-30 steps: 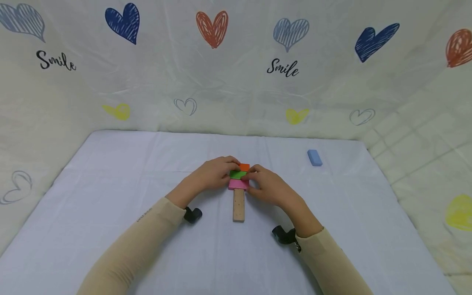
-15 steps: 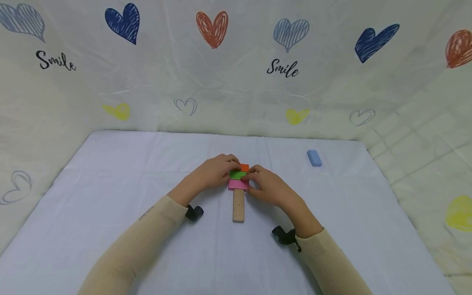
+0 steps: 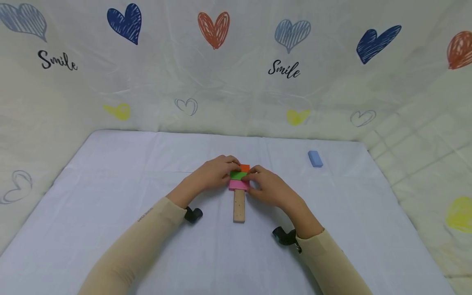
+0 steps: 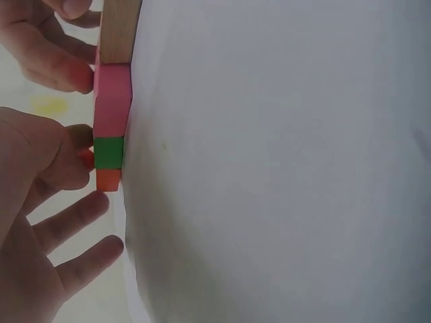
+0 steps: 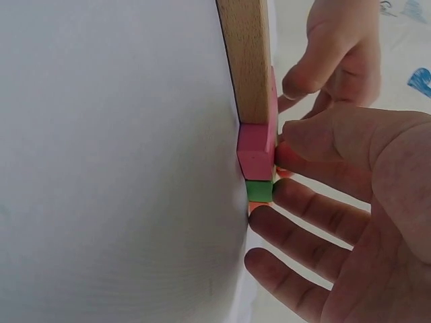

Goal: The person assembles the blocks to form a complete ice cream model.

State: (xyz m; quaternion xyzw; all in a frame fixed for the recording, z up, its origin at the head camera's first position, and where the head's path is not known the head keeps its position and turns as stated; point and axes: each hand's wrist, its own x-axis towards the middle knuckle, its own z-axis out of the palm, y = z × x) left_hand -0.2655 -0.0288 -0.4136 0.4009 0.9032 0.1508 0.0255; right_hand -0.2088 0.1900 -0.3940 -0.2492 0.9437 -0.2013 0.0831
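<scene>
On the white table, blocks lie flat in a touching row that runs away from me. Nearest is a long plain wooden block (image 3: pixel 239 206), then a wider pink block (image 3: pixel 237 185), a green block (image 3: pixel 237 175) and a small orange block (image 3: pixel 245 167). My left hand (image 3: pixel 214 172) is at the row's left side, its fingertips over the left parts of the green and orange blocks. From the right, my right hand (image 3: pixel 272 187) touches the green block with a fingertip, its thumb beside the pink block. In the right wrist view its fingers (image 5: pixel 300 239) look fairly straight. Hands partly hide the orange block.
A light blue block (image 3: pixel 315 159) lies apart toward the back right of the white tablecloth (image 3: pixel 121 176). A cloth backdrop (image 3: pixel 236 82) with printed hearts rises behind the table. Black wrist cameras hang below both sleeves.
Hands and blocks stay almost as they were. The whole head view has shifted very slightly.
</scene>
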